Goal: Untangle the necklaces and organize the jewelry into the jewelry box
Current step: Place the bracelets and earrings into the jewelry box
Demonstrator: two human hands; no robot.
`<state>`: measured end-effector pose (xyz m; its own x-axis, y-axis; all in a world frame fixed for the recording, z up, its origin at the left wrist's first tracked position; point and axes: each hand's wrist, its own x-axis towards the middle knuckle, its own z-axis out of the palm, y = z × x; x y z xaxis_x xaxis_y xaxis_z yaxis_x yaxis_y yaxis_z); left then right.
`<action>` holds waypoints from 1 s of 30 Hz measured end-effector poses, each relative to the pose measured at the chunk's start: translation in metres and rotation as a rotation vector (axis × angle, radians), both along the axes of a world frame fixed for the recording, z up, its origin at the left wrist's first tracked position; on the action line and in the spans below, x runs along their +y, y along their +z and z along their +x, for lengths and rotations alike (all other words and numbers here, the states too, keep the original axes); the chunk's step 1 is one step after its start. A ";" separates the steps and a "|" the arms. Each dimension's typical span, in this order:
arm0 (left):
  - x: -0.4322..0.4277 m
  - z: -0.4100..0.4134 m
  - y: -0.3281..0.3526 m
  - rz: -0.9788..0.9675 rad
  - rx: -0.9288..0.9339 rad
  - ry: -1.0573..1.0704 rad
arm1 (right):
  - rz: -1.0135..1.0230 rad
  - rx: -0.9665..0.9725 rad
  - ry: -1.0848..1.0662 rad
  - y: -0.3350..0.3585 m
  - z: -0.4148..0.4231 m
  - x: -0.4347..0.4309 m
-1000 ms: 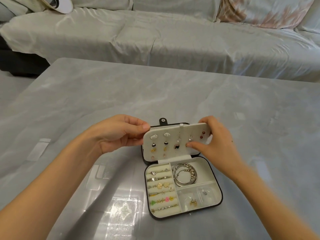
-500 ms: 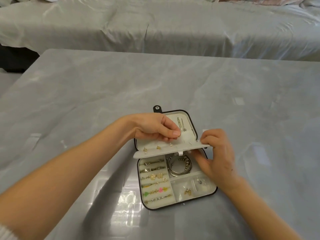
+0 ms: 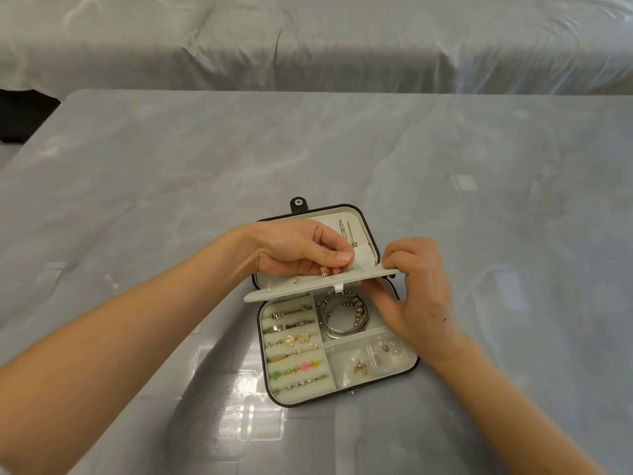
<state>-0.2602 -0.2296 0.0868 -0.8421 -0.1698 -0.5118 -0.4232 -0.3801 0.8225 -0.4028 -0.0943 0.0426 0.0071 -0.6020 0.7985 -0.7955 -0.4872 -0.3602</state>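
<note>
A small black jewelry box (image 3: 346, 395) lies open on the grey table. Its white earring panel (image 3: 301, 289) is tilted down nearly flat over the tray. My left hand (image 3: 301, 250) pinches a small gold earring back (image 3: 348, 261) on the panel's upper side. My right hand (image 3: 416, 289) grips the panel's right end, thumb underneath. Rings (image 3: 293, 341) fill the left slots, silver bangles (image 3: 342, 315) sit in the top right compartment, small pieces in clear bags (image 3: 373, 359) lie below. Thin necklaces (image 3: 346, 231) hang inside the lid (image 3: 368, 228).
The box sits near the middle of a glossy grey marble-look table (image 3: 171, 186). A sofa under a pale grey cover (image 3: 308, 42) runs along the far side. A dark object (image 3: 20, 114) shows at the far left edge.
The panel swung down from upright, earrings facing me, to nearly flat. My left hand moved onto its back side and pinches an earring back. The view tilted downward.
</note>
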 end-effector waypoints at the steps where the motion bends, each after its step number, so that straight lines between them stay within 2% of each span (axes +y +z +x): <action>1: 0.000 0.000 0.000 0.001 0.000 -0.002 | -0.001 0.003 -0.001 0.000 0.000 0.000; 13: 0.005 0.002 0.001 -0.073 0.012 0.049 | 0.004 -0.005 -0.026 -0.001 0.000 0.001; 21: 0.010 0.006 -0.001 -0.206 0.053 0.092 | -0.007 0.002 -0.045 0.000 0.001 0.002; 30: 0.010 0.004 0.015 -0.459 0.002 -0.085 | -0.024 0.036 -0.047 0.000 0.001 0.002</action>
<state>-0.2561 -0.2200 0.1013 -0.8638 -0.3083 -0.3984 -0.4355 0.0593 0.8982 -0.4019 -0.0925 0.0431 0.0086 -0.5829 0.8125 -0.8298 -0.4576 -0.3195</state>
